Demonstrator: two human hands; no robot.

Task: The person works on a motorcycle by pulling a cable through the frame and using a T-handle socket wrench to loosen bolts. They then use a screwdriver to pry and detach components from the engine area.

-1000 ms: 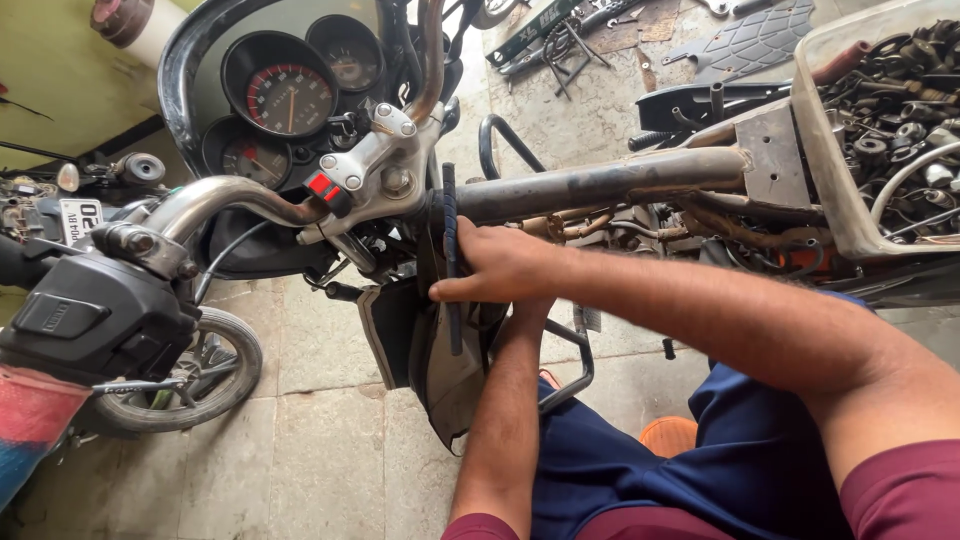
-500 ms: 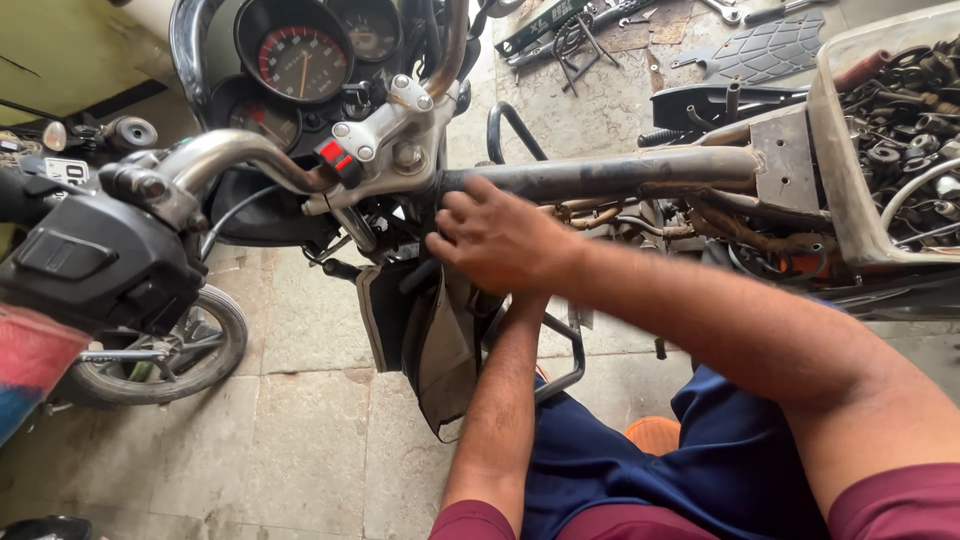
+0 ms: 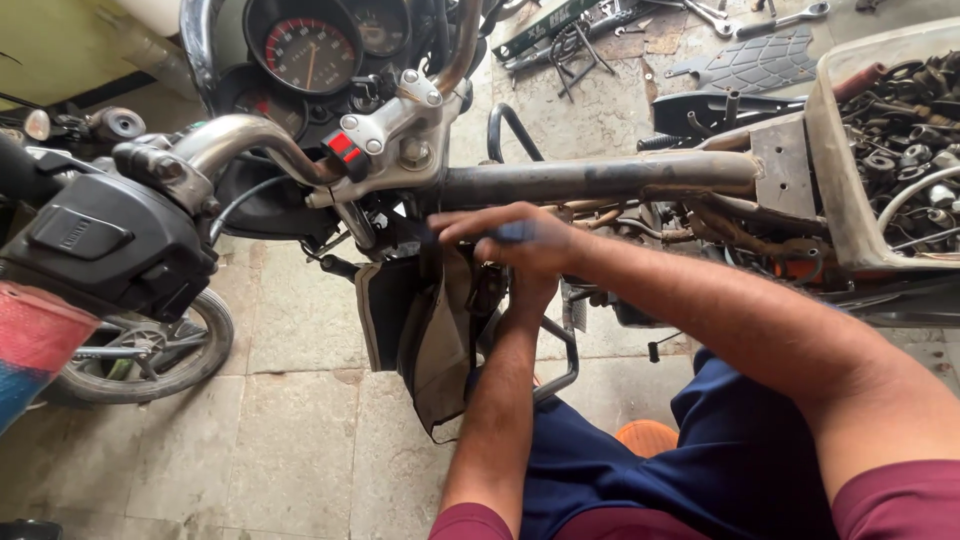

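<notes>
Left hand [image 3: 515, 300] hidden behind right hand [image 3: 520, 240]; dark tool [image 3: 505, 232] blurred, kind unclear; parts tray [image 3: 835, 180] cut off at right edge.

We see few such items. Top centre, two round dial gauges [image 3: 310, 50] sit in the motorcycle's instrument cluster: black faces, white marks, a red zone on the larger one, the smaller one beside it to the right, partly cut off. Just below, a small red tag [image 3: 343, 150] sits on the handlebar clamp, rectangular with black edging. Top right on the floor, a long dark green box [image 3: 548, 25] with white lettering lies tilted among tools. No screens.
</notes>
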